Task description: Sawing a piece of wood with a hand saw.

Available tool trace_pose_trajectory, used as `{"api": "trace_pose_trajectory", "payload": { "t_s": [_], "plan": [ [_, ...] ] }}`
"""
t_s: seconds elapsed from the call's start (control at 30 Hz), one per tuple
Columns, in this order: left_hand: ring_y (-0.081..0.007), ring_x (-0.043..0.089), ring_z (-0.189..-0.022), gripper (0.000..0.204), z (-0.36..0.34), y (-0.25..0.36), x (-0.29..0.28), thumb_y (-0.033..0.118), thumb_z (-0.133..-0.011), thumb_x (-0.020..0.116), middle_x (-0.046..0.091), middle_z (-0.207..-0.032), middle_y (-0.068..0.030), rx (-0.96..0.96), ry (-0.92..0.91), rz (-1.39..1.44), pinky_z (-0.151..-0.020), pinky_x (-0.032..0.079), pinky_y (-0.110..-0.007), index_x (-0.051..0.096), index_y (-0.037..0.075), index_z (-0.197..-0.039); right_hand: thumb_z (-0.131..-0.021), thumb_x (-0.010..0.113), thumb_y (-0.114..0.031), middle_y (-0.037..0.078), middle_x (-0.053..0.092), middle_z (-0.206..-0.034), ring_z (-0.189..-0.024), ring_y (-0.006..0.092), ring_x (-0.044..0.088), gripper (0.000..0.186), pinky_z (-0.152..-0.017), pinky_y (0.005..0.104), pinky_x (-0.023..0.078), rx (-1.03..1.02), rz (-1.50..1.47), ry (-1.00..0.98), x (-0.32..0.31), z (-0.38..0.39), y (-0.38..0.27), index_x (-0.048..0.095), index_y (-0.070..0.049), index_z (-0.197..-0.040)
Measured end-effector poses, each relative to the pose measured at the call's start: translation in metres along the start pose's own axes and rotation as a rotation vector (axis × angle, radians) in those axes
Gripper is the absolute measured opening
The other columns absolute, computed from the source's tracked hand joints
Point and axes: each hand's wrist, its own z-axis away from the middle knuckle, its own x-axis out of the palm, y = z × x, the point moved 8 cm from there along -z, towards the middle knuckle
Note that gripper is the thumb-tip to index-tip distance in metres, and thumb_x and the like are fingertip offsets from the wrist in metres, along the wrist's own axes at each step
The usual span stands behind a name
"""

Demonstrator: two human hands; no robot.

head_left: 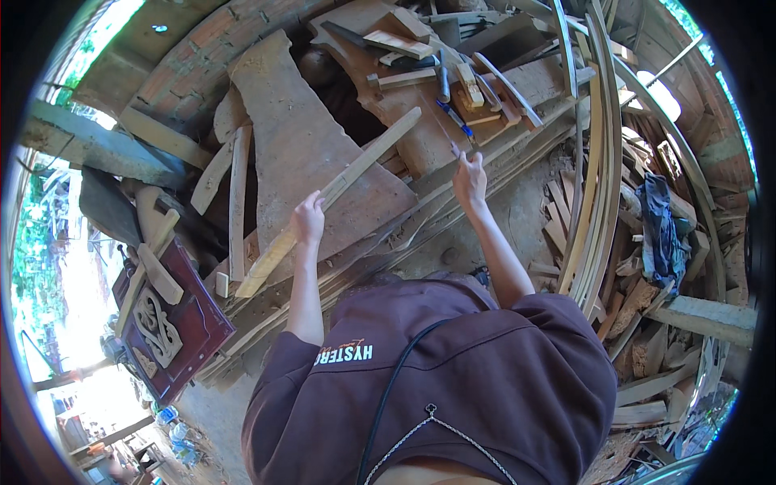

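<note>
My left hand (308, 218) is closed round a long, slightly curved strip of pale wood (353, 170). The strip slants from lower left to upper right above a broad wooden slab (295, 121). To the right, my right hand (469, 179) is raised with its fingers pinched together. A thin, pointed thing seems to stick out at its fingertips, too small to name. Just beyond those fingers lies a slim blue and black tool (454, 118) on the wood pile.
Stacked planks (396, 242) run along the front of the slabs. Wood offcuts and a hammer-like tool (444, 77) lie at the back. Tall bent strips (602, 162) stand at right, beside scrap wood and a dark cloth (663, 230). A dark red carved panel (190, 323) leans at left.
</note>
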Motion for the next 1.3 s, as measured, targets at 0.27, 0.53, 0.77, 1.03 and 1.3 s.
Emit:
{"api": "trace_pose_trajectory", "payload": {
  "t_s": [0.27,0.53,0.77,1.03,1.3],
  "plan": [
    [-0.0283,0.069,-0.090,0.021,0.009,-0.005,-0.008,0.009,-0.083,0.066,0.071,-0.099,-0.0118,0.115,0.117,-0.009,-0.077,0.055,-0.037,0.070,0.006,-0.103,-0.086,0.052,-0.007,0.012,0.055,-0.094,-0.085,0.0290,0.062,0.016,-0.067,0.0400,0.056,-0.092,0.252,-0.011,0.026,-0.013,-0.028,0.061,0.001,-0.095],
    [-0.0261,0.069,-0.092,0.019,-0.002,0.024,0.002,0.011,-0.084,0.068,0.071,-0.102,-0.0104,0.279,0.223,-0.079,-0.079,0.054,-0.035,0.070,0.007,-0.102,-0.089,0.050,-0.012,0.010,0.056,-0.093,-0.089,0.0270,0.059,0.020,-0.074,0.0389,0.050,-0.379,0.460,0.061,0.035,-0.076,-0.008,0.061,-0.002,-0.102],
    [-0.0254,0.069,-0.094,0.022,-0.002,0.022,0.001,0.015,-0.084,0.068,0.071,-0.103,-0.0099,0.208,0.262,-0.079,-0.080,0.054,-0.036,0.069,0.006,-0.104,-0.092,0.046,-0.010,0.019,0.056,-0.097,-0.088,0.0364,0.063,0.021,-0.075,0.0448,0.053,-0.245,0.191,-0.073,0.050,-0.094,-0.025,0.053,0.004,-0.106],
    [-0.0265,0.067,-0.096,0.026,-0.012,0.023,0.016,0.015,-0.084,0.067,0.070,-0.108,-0.0097,0.119,0.162,-0.081,-0.085,0.053,-0.037,0.069,0.009,-0.110,-0.088,0.056,-0.015,0.024,0.055,-0.115,-0.104,0.0409,0.057,0.034,-0.087,0.0467,0.049,-0.481,0.017,-0.196,0.098,-0.254,-0.107,0.053,0.002,-0.117],
    [-0.0296,0.052,-0.123,0.048,-0.008,0.000,0.010,0.019,-0.085,0.067,0.055,-0.133,-0.0164,0.046,-0.124,-0.126,-0.104,0.042,-0.039,0.054,0.002,-0.128,-0.090,0.057,-0.042,0.020,0.052,-0.126,-0.122,0.0345,0.047,0.056,-0.102,0.0453,0.038,-0.302,0.210,-0.167,0.151,-0.302,-0.140,0.051,0.003,-0.123]
  ]
}}
